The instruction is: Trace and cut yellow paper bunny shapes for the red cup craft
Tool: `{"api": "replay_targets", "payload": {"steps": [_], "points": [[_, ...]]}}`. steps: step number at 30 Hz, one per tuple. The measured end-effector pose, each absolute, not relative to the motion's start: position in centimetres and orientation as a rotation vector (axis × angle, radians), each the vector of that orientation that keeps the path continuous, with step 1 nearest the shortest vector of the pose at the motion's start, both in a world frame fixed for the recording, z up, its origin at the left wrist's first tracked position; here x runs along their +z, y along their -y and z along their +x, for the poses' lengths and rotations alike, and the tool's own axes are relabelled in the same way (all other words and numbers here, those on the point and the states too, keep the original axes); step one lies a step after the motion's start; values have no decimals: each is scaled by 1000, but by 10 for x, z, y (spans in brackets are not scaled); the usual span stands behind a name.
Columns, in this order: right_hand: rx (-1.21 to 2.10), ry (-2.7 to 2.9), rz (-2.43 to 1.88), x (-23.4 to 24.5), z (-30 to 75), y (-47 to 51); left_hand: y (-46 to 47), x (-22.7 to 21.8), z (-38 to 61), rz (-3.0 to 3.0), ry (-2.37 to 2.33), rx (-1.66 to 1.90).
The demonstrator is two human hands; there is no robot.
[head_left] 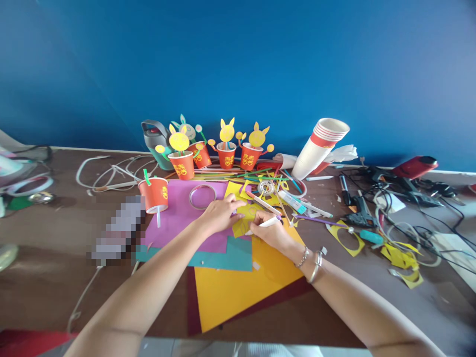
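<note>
My right hand (274,232) is closed around a white marker pen (269,222), its tip down at a piece of yellow paper (242,227). Faint outlines show on that paper. Lying over the paper's left side, my left hand (221,214) has its fingers stretched out and apart. Beneath are purple paper (178,218), teal paper (223,258) and a large orange-yellow sheet (230,292). A roll of tape (203,197) rests on the purple paper just beyond my left hand. Another marker (265,204) lies beyond my right hand.
Red cups with paper animal heads, such as one cup (181,166), stand along the wall. A tilted cup stack (316,148) leans at the back. At right lie a glue gun (360,213), tangled cords and yellow scraps (345,238). One red cup (154,194) with straws is at left.
</note>
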State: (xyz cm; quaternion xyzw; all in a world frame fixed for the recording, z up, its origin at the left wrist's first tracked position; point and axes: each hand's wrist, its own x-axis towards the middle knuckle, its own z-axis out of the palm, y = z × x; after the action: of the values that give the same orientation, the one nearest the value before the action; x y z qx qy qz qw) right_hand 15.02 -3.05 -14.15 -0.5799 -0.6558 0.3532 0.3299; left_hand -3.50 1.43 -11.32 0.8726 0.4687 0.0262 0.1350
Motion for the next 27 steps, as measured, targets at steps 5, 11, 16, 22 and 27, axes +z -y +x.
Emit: {"api": "replay_targets", "payload": {"steps": [5,11,16,22,27], "points": [[905,1729,-1507,-142,150,30,-14,-113,-35,2508,-1372,72],[1011,1681,-1510,-137,149,33,-15,-113,-35,2519,-1361,78],[1081,1653,-1483,-136,150,34,-14,-113,-34,2514,-1368,81],[1066,1635,-1451,-143,151,33,-14,-112,-34,2511,-1360,86],[1025,1625,-1417,-146,152,34,-14,-112,-34,2509,-1366,90]]}}
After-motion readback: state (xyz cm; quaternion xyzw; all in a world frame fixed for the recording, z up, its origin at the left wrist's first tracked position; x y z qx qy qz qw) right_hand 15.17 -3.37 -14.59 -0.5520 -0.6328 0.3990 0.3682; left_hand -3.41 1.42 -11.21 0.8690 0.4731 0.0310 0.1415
